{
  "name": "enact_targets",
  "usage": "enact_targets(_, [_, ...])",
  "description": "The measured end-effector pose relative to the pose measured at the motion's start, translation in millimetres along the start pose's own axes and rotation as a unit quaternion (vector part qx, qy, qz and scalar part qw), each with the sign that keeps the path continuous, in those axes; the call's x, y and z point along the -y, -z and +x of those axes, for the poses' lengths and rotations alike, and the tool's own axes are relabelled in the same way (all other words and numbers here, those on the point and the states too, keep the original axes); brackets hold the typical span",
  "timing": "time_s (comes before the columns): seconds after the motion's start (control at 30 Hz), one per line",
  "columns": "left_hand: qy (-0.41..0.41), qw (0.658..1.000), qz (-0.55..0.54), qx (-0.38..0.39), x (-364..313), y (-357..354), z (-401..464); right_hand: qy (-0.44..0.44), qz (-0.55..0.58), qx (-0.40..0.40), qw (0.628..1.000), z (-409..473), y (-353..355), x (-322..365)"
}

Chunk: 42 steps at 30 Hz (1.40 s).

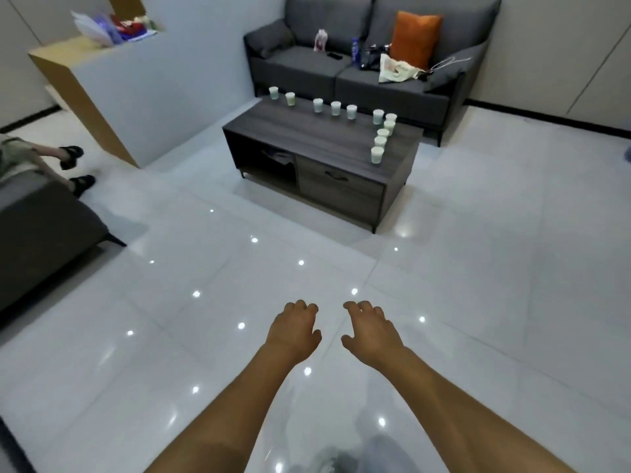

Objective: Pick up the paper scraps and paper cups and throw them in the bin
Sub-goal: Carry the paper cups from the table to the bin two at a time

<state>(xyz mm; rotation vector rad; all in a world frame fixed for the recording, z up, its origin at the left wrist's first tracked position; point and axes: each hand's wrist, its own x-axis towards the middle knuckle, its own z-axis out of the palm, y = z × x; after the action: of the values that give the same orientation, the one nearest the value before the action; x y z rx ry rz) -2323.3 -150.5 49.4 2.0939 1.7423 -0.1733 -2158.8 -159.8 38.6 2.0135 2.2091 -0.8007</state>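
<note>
Several white paper cups (335, 108) stand upright on a dark wooden coffee table (307, 138), in a row along its far edge and down its right side, the nearest cup (376, 155) at the right front. My left hand (293, 331) and my right hand (370, 331) hang out in front of me over the shiny white floor, well short of the table. Both hold nothing, with fingers loosely curled downward. No bin and no paper scraps show on the floor.
A grey sofa (307, 66) behind the table carries an orange cushion (415, 37), a bottle, a bag and small items. A white and wood counter (112, 83) stands at left. Another person's feet (76, 169) and a dark seat (44, 230) are at the far left.
</note>
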Motion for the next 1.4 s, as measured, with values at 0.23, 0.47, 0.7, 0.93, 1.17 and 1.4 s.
enact_targets(0.23, [0.030, 0.999, -0.036, -0.007, 51.2, 41.2, 106.4, 0.020, -0.007, 0.014, 1.000, 130.9, 34.0, 18.8])
enact_targets(0.47, [0.062, 0.995, -0.074, -0.031, 91.1, 103.5, 244.5, 0.033, -0.014, 0.017, 0.999, 289.5, 95.2, 33.1])
enact_targets(0.7, [0.108, 0.988, -0.103, -0.034, 157.8, 153.9, 344.4, 0.053, -0.033, 0.045, 0.997, 420.8, 136.5, 76.7])
enact_targets(0.93, [0.132, 0.982, -0.128, -0.029, 269.4, 204.5, 454.6, 0.065, -0.041, 0.076, 0.994, 573.0, 150.8, 155.3])
enact_targets(1.17, [0.143, 0.981, -0.129, -0.018, 395.2, 281.8, 560.3, 0.058, -0.028, 0.086, 0.994, 722.0, 178.5, 258.7])
enact_targets(1.4, [0.154, 0.978, -0.139, -0.018, 488.4, 341.0, 660.2, 0.070, -0.032, 0.101, 0.992, 848.6, 205.0, 327.7])
